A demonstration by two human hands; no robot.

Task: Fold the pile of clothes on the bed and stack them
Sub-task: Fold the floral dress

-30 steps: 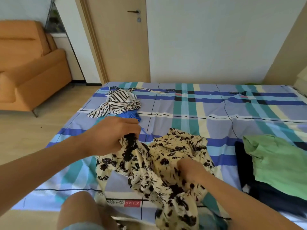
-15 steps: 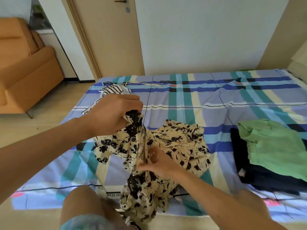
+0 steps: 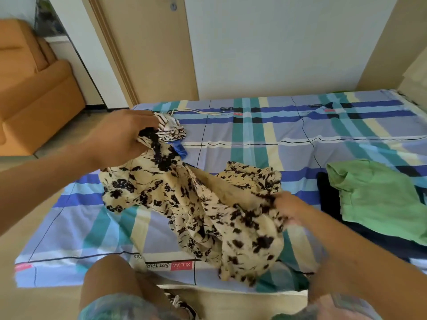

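Over the plaid bed [image 3: 254,139] we hold the floral garment [image 3: 196,204] slung diagonally between our hands, our left hand [image 3: 122,139] gripping its far end, our right hand [image 3: 288,209] pinching its nearer right edge.

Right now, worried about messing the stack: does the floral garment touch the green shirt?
Apart. The head view shows bare bedsheet and a dark garment between the floral garment and the green shirt.
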